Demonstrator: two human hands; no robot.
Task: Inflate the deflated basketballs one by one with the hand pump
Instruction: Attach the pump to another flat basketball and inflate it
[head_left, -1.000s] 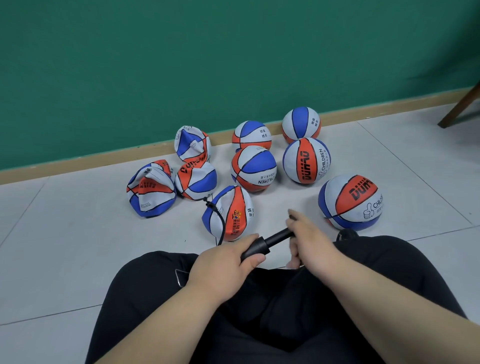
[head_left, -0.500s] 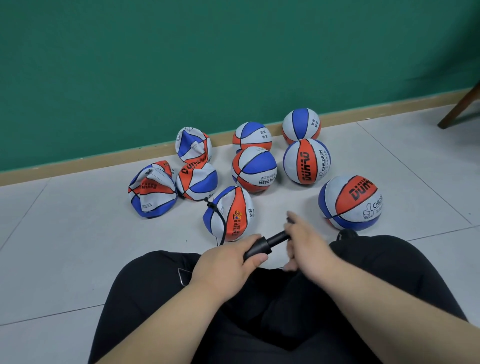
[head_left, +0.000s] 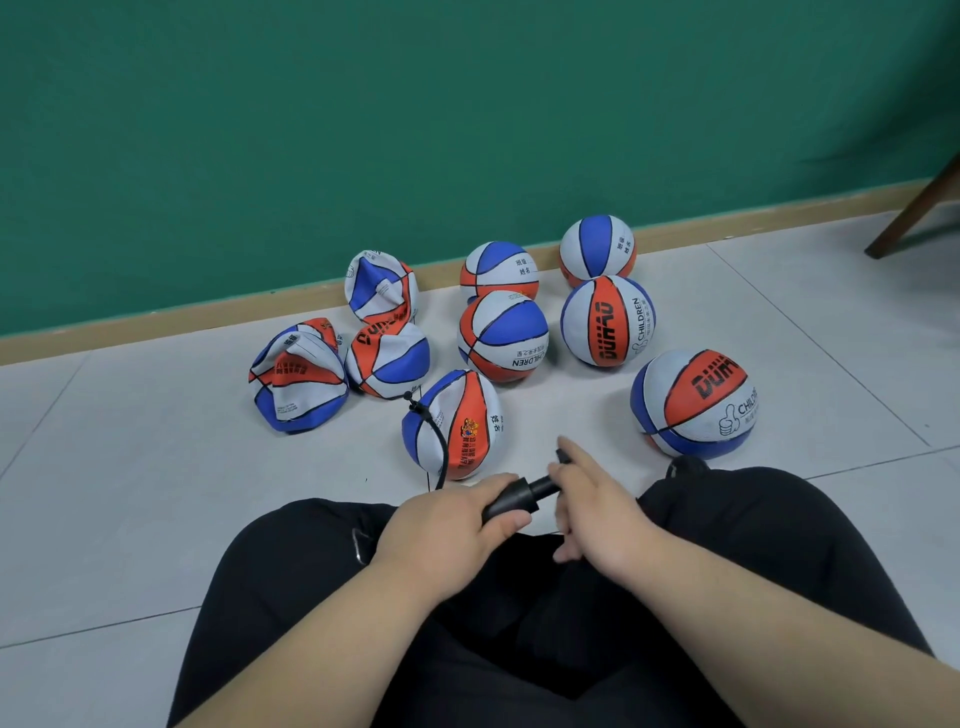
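Head view: pump (head_left: 514, 499) spans left hand (head_left: 441, 525), right hand (head_left: 597, 514).

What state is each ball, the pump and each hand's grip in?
Five balls at right: round, inflated.
Three balls at left: crumpled, deflated.
Nearest ball: partly filled, hose attached.
Hand pump: held by both grips, rod partly out.
Left grip: curled round the pump.
Right grip: holding its handle.

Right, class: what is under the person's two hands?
A black hand pump: its collar and rod show between the left hand and right hand. The barrel and most of the handle are covered.
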